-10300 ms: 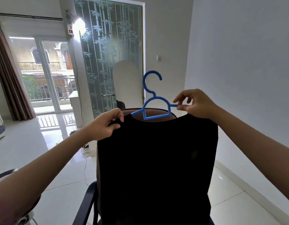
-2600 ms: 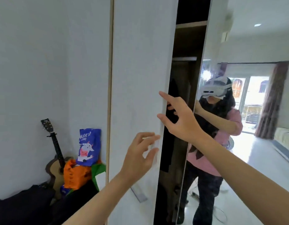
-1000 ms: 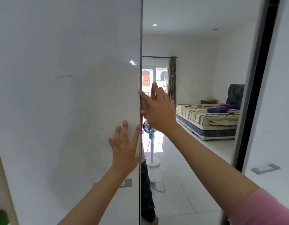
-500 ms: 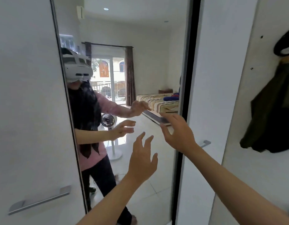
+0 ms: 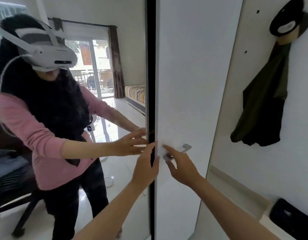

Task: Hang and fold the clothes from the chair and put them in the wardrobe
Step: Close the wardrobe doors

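Both hands moved in: our left hand flat on mirrored door edge, right hand fingers loose at white door's handle, holding nothing.

Dark green garment hangs on wall at 3 o'clock, black cap above it. Striped bed reflected in mirror near centre.
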Motion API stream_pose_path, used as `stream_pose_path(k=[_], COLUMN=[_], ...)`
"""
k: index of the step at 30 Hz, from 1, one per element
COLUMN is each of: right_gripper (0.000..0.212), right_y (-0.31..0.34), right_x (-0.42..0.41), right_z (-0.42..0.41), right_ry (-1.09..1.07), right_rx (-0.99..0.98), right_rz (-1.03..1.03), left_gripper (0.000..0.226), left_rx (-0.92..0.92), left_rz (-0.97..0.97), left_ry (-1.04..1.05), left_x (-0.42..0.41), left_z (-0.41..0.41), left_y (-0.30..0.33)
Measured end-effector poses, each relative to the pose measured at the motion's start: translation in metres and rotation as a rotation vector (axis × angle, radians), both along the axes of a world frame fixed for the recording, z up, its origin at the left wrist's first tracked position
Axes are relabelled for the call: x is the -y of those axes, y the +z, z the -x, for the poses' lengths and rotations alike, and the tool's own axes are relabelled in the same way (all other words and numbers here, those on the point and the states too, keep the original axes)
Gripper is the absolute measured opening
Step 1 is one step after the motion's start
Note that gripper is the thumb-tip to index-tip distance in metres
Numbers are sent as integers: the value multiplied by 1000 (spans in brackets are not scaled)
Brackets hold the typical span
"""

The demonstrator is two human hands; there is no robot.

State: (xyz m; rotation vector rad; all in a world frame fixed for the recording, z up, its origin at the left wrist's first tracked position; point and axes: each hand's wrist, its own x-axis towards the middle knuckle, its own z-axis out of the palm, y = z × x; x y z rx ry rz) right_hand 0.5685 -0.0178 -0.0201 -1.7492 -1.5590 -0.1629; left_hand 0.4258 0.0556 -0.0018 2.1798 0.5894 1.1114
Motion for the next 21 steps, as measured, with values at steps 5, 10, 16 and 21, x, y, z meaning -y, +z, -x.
stream_pose_path(k=[5, 10, 16, 21], right_gripper=[50, 42, 38, 33], right_y=[-16, -21, -25, -26], right_x=[-6, -3, 35, 78], right_z=[-11, -11, -9, -11], right_ry=[25, 6, -78, -204], right_rx=[-9, -79, -86, -67], right_rz=[-30, -97, -133, -129], left_gripper=[47, 48, 51, 43], left_rx=[114, 125, 83, 16], left_rz=[112, 87, -117, -263], left_ry=[-7, -40, -180, -370], left_x=[-1, -2, 10, 22], left_z=[-12, -14, -18, -35], left_y=[-11, -10, -11, -3])
